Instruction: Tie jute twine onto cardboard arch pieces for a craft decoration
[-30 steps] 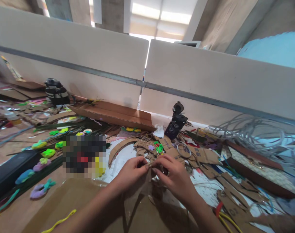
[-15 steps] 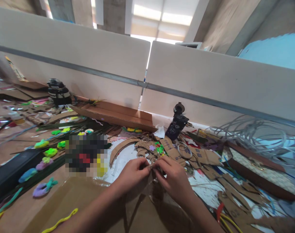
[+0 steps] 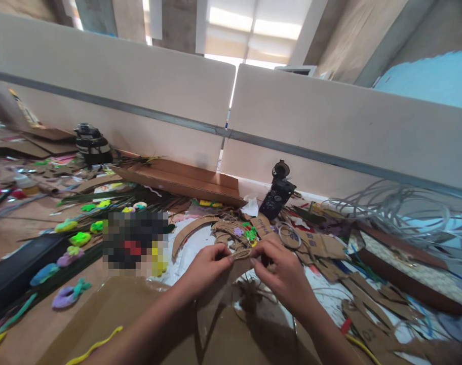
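Note:
Brown twine (image 3: 241,255) runs between my two hands at the centre. My left hand (image 3: 212,266) pinches its left end. My right hand (image 3: 278,271) has its fingers closed on the right end. Just beyond my fingers lies a twine-wrapped cardboard ring (image 3: 225,226) with a purple flower (image 3: 238,231) and green flowers (image 3: 251,232) on it. A loose tangle of twine (image 3: 254,294) shows below my hands, over a brown cardboard sheet (image 3: 231,329).
A curved cardboard strip (image 3: 189,234) lies left of the ring. Behind stand a dark bottle (image 3: 276,195) and a long cardboard tray (image 3: 181,182). Cardboard scraps (image 3: 325,244) and a patterned bag (image 3: 409,263) are at right, fuzzy flowers (image 3: 80,238) at left.
My hands were together and have moved apart, the right one to the right. The twine between them now shows, as does the tangle below.

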A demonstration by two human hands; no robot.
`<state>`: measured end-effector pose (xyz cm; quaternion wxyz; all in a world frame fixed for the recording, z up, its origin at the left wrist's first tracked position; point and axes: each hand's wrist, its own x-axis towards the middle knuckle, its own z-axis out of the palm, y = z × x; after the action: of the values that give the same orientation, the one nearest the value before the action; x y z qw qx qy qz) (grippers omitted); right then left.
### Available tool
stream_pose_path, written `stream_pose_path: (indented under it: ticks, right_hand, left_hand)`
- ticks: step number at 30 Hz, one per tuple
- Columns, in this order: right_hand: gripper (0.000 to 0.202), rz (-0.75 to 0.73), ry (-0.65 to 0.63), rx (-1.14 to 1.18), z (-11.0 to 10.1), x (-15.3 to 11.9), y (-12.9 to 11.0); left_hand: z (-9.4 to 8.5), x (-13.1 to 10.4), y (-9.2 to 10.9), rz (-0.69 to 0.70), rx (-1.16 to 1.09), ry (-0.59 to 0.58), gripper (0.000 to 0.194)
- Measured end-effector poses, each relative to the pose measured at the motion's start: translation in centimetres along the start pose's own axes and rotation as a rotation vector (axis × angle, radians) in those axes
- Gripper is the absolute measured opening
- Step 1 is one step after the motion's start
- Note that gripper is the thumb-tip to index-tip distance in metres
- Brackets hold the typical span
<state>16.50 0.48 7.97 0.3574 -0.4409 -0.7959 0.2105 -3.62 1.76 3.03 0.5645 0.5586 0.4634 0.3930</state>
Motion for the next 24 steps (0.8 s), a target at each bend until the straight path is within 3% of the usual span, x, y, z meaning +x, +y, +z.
stream_pose_path:
  ticks: [3,5,8,11,15,19,24]
  right_hand:
    - [0.031,0.049,-0.065,0.446,-2.0,-0.2,0.2]
    - [0.032,0.062,-0.062,0.626,-2.9,-0.3,0.2]
    - [0.011,0.072,-0.026,0.348,-2.7,-0.2,0.0]
    - [0.010,-0.015,-0.068,-0.007,-1.0,0.2,0.0]
    - [0.012,-0.117,-0.019,-0.266,0.9,0.2,0.7]
    - [0.009,-0.160,-0.021,-0.437,1.6,-0.2,1.2]
    - [0.008,-0.153,-0.036,-0.447,1.6,-0.2,1.2]
  left_hand:
    - [0.0,0.0,0.0,-0.028,-0.049,0.020,0.019]
    - [0.1,-0.1,0.0,-0.049,-0.070,0.013,0.020]
    - [0.1,-0.2,0.2,-0.055,-0.095,-0.003,0.021]
    - [0.0,-0.3,0.5,-0.019,-0.092,-0.022,0.022]
    - [-0.3,-0.2,0.8,0.014,-0.038,-0.060,0.018]
    - [-0.1,-0.1,0.5,0.016,-0.034,-0.060,0.016]
    - [0.2,-0.2,0.2,-0.021,-0.056,-0.045,0.020]
